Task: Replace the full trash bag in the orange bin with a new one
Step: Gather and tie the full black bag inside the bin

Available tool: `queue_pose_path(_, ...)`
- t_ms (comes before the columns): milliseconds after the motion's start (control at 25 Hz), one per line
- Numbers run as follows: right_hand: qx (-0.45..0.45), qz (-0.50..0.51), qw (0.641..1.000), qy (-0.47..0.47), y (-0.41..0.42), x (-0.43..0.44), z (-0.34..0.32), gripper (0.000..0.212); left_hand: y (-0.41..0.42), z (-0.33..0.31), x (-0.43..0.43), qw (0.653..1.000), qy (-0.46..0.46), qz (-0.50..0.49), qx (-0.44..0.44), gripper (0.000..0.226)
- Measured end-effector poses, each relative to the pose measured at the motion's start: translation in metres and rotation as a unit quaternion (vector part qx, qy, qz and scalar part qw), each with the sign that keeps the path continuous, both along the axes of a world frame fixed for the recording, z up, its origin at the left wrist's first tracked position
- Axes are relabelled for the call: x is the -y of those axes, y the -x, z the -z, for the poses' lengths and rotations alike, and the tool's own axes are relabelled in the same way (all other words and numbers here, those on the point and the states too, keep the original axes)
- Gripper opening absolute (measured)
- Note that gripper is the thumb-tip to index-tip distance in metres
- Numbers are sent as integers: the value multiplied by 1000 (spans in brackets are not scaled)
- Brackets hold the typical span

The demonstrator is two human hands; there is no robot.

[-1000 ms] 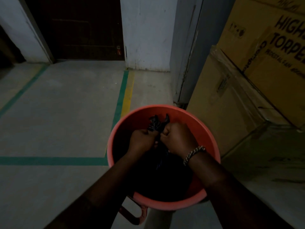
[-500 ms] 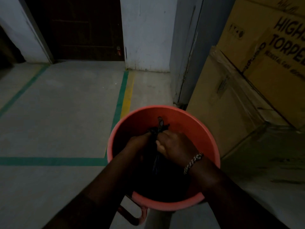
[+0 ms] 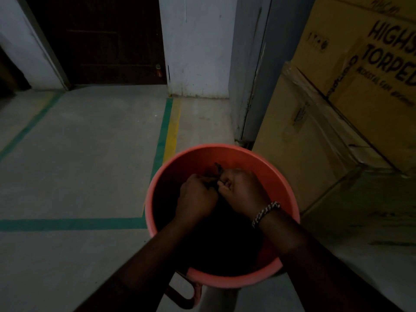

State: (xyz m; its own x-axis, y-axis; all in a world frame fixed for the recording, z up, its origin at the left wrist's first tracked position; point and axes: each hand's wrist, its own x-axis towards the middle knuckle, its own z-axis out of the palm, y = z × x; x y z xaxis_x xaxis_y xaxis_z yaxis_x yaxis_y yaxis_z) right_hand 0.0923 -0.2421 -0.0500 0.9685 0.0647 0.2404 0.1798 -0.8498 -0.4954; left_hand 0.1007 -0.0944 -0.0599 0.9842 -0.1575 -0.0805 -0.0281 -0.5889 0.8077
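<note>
Head view: I see left hand [image 3: 195, 194] and right hand [image 3: 242, 191] inside orange bin [image 3: 290, 199], fingers clamped on gathered neck of black trash bag [image 3: 218, 171]. Step looks like knotting. Next: cinch tight, lift straight out. Count: one bin, one bag, two cardboard boxes [image 3: 351, 70].

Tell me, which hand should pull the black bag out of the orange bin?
Probably the right hand: the black bag has its gathered neck poking up beside that fist. The left hand grips it too, inside the orange bin.
</note>
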Motion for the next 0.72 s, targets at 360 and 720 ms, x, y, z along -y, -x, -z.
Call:
queue_pose_path(360,-124,95,968,-195,-1,5,-1,18,-3,7,5,997,67,-26,-10,28)
queue_pose_path(720,-113,103,979,-133,5,-2,0,19,-2,19,0,993,-107,57,16,38)
